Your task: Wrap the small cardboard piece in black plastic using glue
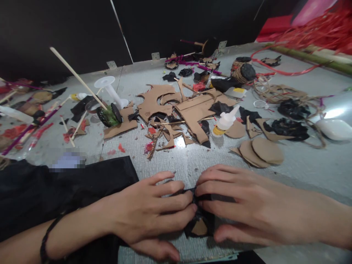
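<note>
At the bottom centre, a small cardboard piece covered in black sheet (pixel 200 226) lies on the grey surface, with brown cardboard showing through a gap. My left hand (pixel 156 209) presses its bent fingertips onto the left side of it, thumb resting apart below. From the right, the curved fingers of my right hand (pixel 239 201) press down on the same black sheet, thumb near its lower right edge. Both hands hide much of the piece. Under my left forearm spreads a large black sheet (pixel 110 176).
Cardboard scraps (pixel 158 102) fill the middle. A white glue bottle (pixel 224 123) stands upright by cardboard discs (pixel 268 150). Leftward, a stick rises from a green-and-black spool (pixel 110 115) near a white plastic spool (pixel 111 91). Twine (pixel 280 91) and red strips (pixel 324 33) lie right.
</note>
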Motion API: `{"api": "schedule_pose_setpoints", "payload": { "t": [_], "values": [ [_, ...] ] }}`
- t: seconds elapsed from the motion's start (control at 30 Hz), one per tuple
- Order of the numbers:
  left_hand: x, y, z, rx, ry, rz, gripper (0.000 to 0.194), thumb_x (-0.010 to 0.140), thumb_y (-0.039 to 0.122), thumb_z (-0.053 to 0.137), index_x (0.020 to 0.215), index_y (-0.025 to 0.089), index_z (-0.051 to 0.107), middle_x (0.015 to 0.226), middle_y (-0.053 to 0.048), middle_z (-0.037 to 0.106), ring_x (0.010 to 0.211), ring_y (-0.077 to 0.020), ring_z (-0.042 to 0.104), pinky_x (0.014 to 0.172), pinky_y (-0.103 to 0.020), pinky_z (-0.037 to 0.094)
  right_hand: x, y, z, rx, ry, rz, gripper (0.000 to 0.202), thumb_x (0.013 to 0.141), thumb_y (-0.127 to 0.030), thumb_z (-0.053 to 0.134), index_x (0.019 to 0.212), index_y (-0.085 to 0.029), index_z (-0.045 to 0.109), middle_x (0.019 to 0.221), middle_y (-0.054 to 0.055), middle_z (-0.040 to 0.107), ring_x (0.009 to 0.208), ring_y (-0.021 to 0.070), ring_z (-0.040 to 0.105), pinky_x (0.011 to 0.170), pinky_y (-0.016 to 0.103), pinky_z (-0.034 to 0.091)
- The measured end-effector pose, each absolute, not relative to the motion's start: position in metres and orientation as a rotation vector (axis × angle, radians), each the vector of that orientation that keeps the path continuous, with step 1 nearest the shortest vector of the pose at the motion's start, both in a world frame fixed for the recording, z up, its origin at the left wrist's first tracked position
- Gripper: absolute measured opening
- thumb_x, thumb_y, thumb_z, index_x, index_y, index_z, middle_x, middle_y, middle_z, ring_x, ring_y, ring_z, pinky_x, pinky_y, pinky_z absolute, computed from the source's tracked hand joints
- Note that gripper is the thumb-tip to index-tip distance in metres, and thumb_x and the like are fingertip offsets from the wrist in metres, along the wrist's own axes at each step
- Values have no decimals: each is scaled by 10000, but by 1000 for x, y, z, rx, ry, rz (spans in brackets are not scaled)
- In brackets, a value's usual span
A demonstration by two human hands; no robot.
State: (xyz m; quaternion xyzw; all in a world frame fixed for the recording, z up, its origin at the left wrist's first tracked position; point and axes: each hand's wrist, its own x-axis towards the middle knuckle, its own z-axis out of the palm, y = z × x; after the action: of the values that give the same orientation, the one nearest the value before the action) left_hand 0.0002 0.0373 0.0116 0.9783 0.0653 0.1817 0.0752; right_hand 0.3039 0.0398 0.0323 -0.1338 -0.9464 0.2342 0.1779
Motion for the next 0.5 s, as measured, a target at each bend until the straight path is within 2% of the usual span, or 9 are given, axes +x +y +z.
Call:
{"api": "schedule_pose_setpoints", "payload": {
  "t": [0.27,0.5],
  "values": [
    [-1,37,11,2967,203,479,671,1141,679,501,1415,105,715,1385,-150,779,1327,-295,658,1343,-445,366,305,39,32,-376,-2667,670,362,1157,-427,609,1074,-132,801,1077,115,779,1156,269,711,1078,426,570],
    [1,37,13,2939,202,487,662,1185,638,408,1405,91,707,1332,-113,799,1302,-286,645,1357,-451,299,305,39,34,-383,-2672,673,377,1166,-425,588,1091,-126,806,1092,115,782,1158,270,703,1068,431,577]
  ]
}}
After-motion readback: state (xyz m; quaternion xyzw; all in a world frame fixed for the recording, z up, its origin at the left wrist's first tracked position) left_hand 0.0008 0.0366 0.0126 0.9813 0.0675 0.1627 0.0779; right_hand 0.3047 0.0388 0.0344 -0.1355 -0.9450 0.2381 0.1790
